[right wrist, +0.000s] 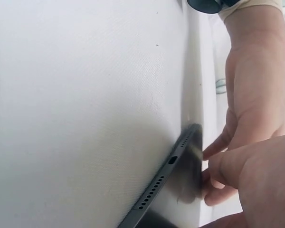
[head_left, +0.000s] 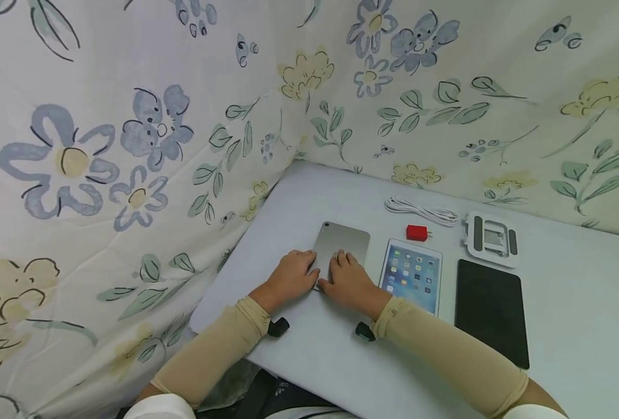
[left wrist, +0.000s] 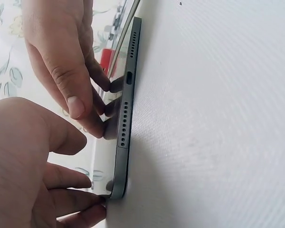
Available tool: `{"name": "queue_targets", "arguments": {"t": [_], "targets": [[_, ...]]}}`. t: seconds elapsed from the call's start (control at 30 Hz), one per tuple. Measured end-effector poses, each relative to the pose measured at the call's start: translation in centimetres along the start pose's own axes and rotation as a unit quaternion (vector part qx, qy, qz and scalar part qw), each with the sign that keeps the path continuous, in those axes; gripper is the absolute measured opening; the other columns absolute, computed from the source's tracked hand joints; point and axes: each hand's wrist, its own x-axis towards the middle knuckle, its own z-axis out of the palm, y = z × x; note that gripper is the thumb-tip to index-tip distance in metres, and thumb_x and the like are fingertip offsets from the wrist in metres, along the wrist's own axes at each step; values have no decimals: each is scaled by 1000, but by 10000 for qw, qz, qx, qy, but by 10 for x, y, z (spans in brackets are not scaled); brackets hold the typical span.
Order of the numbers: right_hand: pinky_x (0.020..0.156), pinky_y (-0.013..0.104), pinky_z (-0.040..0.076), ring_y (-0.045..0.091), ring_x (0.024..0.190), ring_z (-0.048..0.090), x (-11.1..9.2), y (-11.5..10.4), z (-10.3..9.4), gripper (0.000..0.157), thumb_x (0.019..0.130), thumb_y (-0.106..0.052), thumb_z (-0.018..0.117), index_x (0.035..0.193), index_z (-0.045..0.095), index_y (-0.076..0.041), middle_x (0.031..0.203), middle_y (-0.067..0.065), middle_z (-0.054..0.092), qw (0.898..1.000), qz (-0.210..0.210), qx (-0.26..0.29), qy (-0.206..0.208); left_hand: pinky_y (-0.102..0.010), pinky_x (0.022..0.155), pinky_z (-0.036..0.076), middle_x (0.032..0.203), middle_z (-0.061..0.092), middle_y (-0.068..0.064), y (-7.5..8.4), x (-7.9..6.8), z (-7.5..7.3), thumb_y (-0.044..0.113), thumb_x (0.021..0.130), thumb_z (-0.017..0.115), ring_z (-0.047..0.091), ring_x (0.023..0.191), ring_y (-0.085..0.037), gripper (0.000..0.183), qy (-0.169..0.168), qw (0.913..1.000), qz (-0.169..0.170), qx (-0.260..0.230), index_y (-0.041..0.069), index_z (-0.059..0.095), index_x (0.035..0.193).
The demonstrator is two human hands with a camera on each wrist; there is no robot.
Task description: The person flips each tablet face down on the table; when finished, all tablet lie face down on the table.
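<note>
A grey tablet (head_left: 348,240) lies back side up on the white table, its camera at the far left corner. My left hand (head_left: 292,274) is at the tablet's left edge; in the left wrist view its lower fingertips (left wrist: 97,198) touch the corner. The right hand (head_left: 350,283) rests on the tablet's back with its fingers extended. The left wrist view shows the tablet's near edge (left wrist: 127,107), with a port between two rows of speaker holes. That edge (right wrist: 168,166) also appears in the right wrist view, the hands beside it.
Right of the grey tablet lies a white tablet (head_left: 414,272) showing app icons, partly behind my right sleeve. Farther right is a black flat slab (head_left: 490,302). Behind them are a red charger plug (head_left: 417,233), a bundled white cable (head_left: 424,210) and a folded stand (head_left: 477,233). Flowered cloth (head_left: 267,134) borders the table.
</note>
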Motion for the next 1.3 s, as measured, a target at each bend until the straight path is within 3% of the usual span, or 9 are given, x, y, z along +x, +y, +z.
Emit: {"name": "queue_targets", "arguments": {"t": [0.23, 0.33, 0.43, 0.6, 0.87, 1.07, 1.3], "targets": [[125, 55, 27, 48, 156, 24, -10, 7, -9, 81, 111, -52, 52, 160, 36, 11, 168, 32, 26, 10000, 55, 71, -9, -49, 114, 46, 148, 60, -21, 14, 5, -7, 34, 110, 57, 55, 140, -39, 54, -173, 9990, 68, 406, -5, 59, 148], [125, 56, 26, 48, 157, 22, -16, 11, -12, 80, 110, -49, 55, 161, 36, 9, 169, 30, 26, 9997, 106, 219, 32, -51, 121, 36, 159, 50, -20, 20, 7, -11, 42, 114, 49, 43, 150, -40, 61, -387, 9980, 41, 504, -2, 51, 156], [127, 54, 22, 48, 158, 18, -22, 17, -11, 81, 110, -50, 55, 163, 33, 7, 171, 29, 22, 9998, 96, -106, 172, -53, 126, 25, 169, 35, -20, 27, 10, -14, 47, 115, 40, 27, 157, -41, 68, -494, 9964, 142, 681, -1, 39, 163], [128, 54, 18, 47, 160, 14, -35, 33, -8, 86, 108, -52, 56, 166, 28, 4, 173, 28, 17, 9962, 128, -645, 579, -53, 128, 20, 173, 24, -19, 42, 14, -16, 51, 115, 37, 17, 160, -38, 75, -344, 9954, 458, 770, -3, 26, 167], [127, 57, 19, 50, 159, 13, -61, 65, -15, 88, 109, -52, 54, 167, 21, 6, 171, 34, 12, 9937, 819, -263, 725, -48, 129, 18, 172, 23, -22, 76, 21, -18, 52, 115, 39, 19, 160, -38, 79, -233, 9927, 966, 690, -8, 24, 165], [122, 62, 27, 54, 157, 14, -87, 97, -15, 88, 109, -52, 54, 167, 22, 6, 169, 38, 13, 9835, 1600, 305, 790, -48, 129, 18, 172, 24, -22, 105, 32, -2, 54, 115, 38, 20, 160, -37, 79, -338, 9875, 1250, 894, -6, 27, 165], [118, 66, 32, 59, 154, 17, -113, 126, -8, 92, 107, -51, 56, 164, 22, 13, 165, 44, 16, 9603, 2521, 831, 860, -53, 126, 26, 170, 31, -22, 134, 45, 29, 57, 113, 38, 28, 158, -38, 81, -726, 9780, 1476, 1281, -6, 34, 164]]}}
